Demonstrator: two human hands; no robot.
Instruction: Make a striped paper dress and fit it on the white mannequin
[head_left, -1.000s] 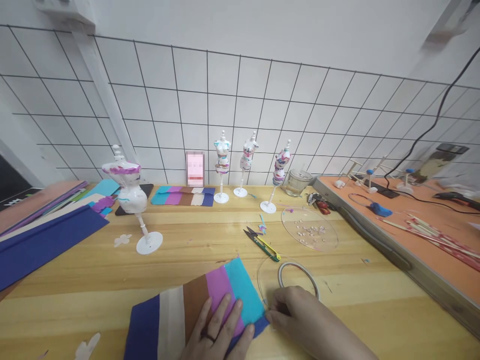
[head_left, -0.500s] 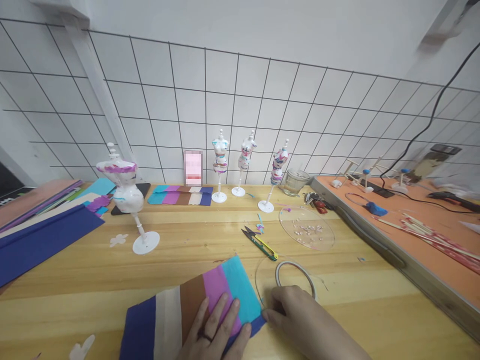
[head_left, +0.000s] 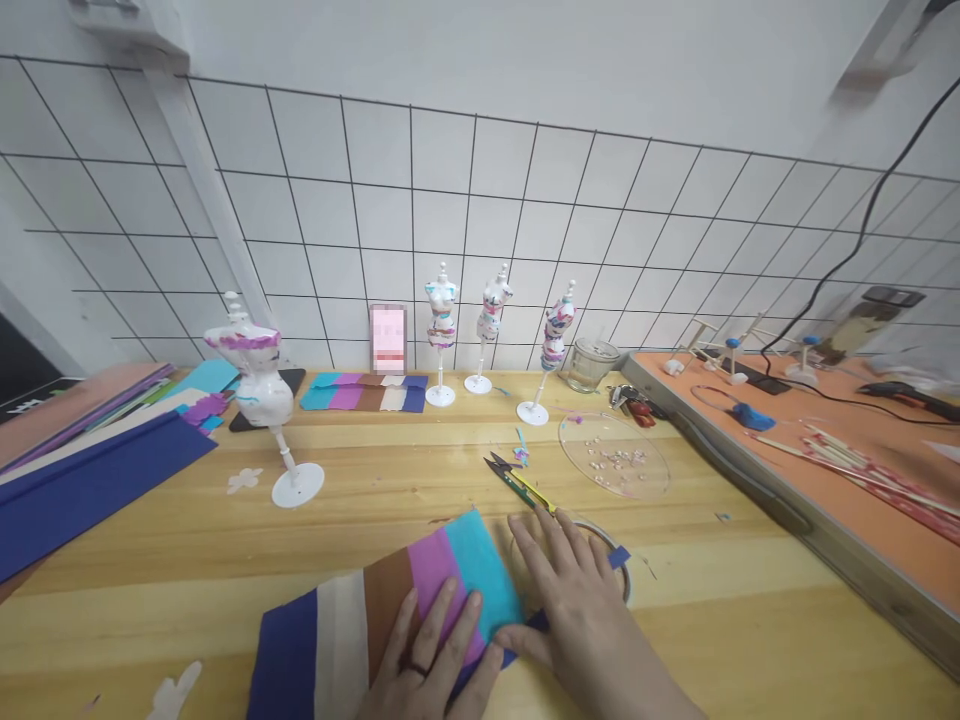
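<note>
A fan of coloured paper sheets (head_left: 360, 620) (dark blue, cream, brown, purple, turquoise) lies on the wooden table (head_left: 187, 560) near the front edge. My left hand (head_left: 439, 660) rests flat on the purple and turquoise sheets, fingers stretched out. My right hand (head_left: 574, 600) lies flat beside it, fingers spread, over a dark blue strip (head_left: 619, 557) and a roll of tape (head_left: 626, 580) that it mostly hides. Yellow-handled thread snips (head_left: 521, 482) lie just beyond its fingertips.
Several small mannequins (head_left: 439, 330) stand along the back, a larger one (head_left: 259, 390) at left. A clear dish (head_left: 615, 455) of small bits, a glass jar (head_left: 592, 363), paper stacks (head_left: 90, 470) at left and an orange board (head_left: 840, 450) with sticks and cables at right.
My right hand has opened from a closed pinch at the turquoise sheet's corner and moved forward, now lying flat over the tape roll with a dark blue strip under it. The left hand stays put.
</note>
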